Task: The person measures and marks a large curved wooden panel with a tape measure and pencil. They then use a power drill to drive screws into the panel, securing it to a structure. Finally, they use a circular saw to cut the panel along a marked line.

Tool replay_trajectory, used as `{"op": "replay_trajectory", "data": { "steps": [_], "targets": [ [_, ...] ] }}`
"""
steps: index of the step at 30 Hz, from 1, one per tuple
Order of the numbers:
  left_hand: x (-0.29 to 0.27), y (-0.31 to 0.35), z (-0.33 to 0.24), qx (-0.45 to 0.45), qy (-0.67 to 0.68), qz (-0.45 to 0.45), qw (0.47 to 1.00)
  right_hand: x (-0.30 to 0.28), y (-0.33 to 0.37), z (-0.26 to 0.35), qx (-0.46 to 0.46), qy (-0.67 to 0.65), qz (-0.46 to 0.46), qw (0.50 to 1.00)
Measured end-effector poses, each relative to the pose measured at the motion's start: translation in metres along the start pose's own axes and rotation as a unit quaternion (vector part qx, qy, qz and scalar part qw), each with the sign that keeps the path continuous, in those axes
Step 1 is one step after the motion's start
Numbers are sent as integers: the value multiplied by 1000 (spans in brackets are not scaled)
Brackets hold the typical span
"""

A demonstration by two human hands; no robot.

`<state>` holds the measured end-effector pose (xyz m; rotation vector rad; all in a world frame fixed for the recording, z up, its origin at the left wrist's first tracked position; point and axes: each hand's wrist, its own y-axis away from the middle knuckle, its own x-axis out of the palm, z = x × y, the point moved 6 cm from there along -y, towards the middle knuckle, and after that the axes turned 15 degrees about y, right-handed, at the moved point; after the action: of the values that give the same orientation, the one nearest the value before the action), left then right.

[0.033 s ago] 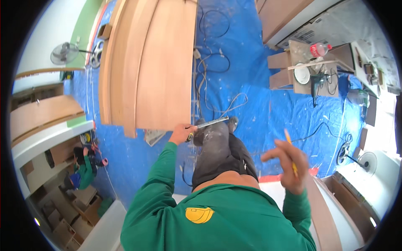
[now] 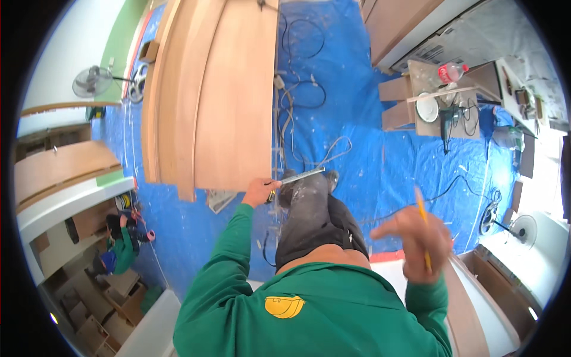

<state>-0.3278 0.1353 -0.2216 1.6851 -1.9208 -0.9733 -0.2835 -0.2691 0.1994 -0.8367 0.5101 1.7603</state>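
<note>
My left hand [image 2: 259,193] is closed around a tape measure [image 2: 271,196] near the lower corner of the stacked wooden boards [image 2: 235,107]. Its metal blade [image 2: 302,175] sticks out to the right, over my dark trousers. A yellow pencil [image 2: 423,211] pokes up from my right hand [image 2: 423,243], which is raised at the right and slightly blurred. One finger of that hand points left, while the others curl around the pencil.
Blue sheeting [image 2: 363,172] covers the floor, with cables [image 2: 303,95] lying along the boards. A work stand [image 2: 419,71] at the upper right bears a bottle, a white bowl and a power tool. Fans [image 2: 523,231] stand at both sides. Another person [image 2: 122,253] crouches at far left.
My right hand has shifted slightly down and to the right with the pencil. My left hand and the tape measure have barely moved.
</note>
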Motion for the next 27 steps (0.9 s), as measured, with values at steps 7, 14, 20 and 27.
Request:
{"op": "replay_trajectory", "data": {
  "steps": [7,14,20,27],
  "targets": [
    [-22,-54,-69,41,5,-40,998,-94,-174,142,-288,17,-32,957],
    [-56,-118,-196,78,62,-34,994,-154,-255,87,-369,57,-127,919],
    [-66,-175,-318,104,-19,-23,994,-59,-310,-238,196,-178,-165,950],
    [-50,-325,-415,88,11,-22,996,46,-345,-434,376,-167,-77,908]
  ]
}}
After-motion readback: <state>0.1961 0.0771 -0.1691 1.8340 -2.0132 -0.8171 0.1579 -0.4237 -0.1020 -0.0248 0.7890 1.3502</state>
